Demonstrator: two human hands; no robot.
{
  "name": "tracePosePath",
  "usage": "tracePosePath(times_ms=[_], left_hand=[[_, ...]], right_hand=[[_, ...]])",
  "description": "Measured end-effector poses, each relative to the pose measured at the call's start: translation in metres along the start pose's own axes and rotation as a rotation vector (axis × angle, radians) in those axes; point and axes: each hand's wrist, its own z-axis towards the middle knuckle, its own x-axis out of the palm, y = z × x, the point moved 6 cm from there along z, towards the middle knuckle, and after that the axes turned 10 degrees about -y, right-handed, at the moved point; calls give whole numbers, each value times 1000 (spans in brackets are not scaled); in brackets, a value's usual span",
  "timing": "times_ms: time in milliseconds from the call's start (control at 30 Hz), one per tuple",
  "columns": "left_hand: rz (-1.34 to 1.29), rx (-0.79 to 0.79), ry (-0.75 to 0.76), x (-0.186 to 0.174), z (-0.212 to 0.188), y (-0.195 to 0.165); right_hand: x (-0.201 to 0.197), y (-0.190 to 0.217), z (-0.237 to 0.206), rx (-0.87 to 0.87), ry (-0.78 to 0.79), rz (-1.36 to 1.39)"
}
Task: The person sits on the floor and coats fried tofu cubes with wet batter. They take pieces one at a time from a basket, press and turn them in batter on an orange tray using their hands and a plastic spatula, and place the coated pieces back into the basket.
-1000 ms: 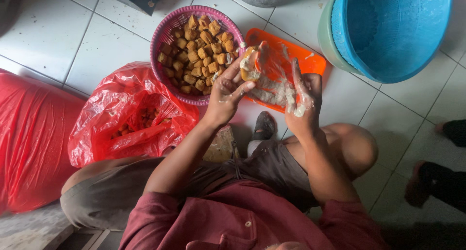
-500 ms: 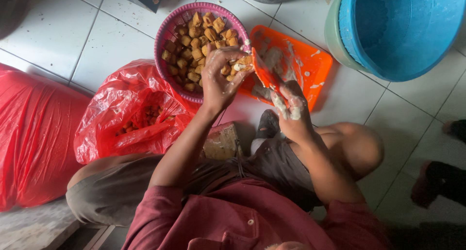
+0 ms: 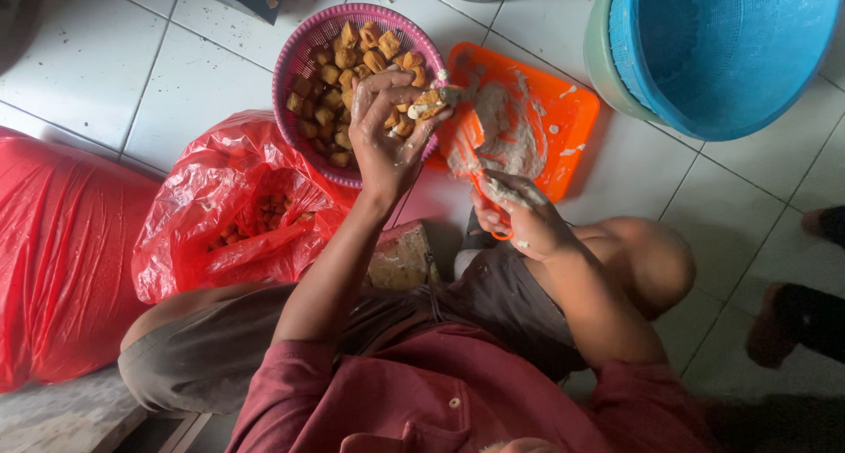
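Note:
My left hand (image 3: pixel 385 134) is over the near rim of a round pink basket (image 3: pixel 291 67) filled with several brown fried tofu puffs. Its fingers grip one tofu puff (image 3: pixel 426 104) smeared with pale paste. Close to my knee, my right hand (image 3: pixel 521 220) squeezes a clear plastic bag of greyish paste (image 3: pixel 487 150). The bag stretches from that hand up to the puff. Under the bag lies an orange plastic tray (image 3: pixel 568 111) streaked with paste.
A red plastic bag (image 3: pixel 220 208) holding more tofu puffs lies open left of my arm, and a larger red sack (image 3: pixel 53 259) beyond it. A blue basin (image 3: pixel 722 48) sits inside a green one (image 3: pixel 602 58) at top right. Another person's foot (image 3: pixel 797 316) is at right. White tiled floor.
My left hand has carried the tofu puff left, over the basket's rim. My right hand has drawn back toward my knee, pulling the paste bag out longer.

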Motion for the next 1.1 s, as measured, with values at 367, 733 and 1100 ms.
tracePosePath(times_ms=[367, 733, 1100], left_hand=[[110, 119, 104, -6, 0, 3], [-797, -934, -121, 16, -25, 128], [-397, -773, -269, -89, 171, 229]], right_hand=[[35, 61, -24, -988, -443, -1125], [13, 56, -15, -871, -420, -1150], [-5, 47, 10, -754, -371, -1133]])
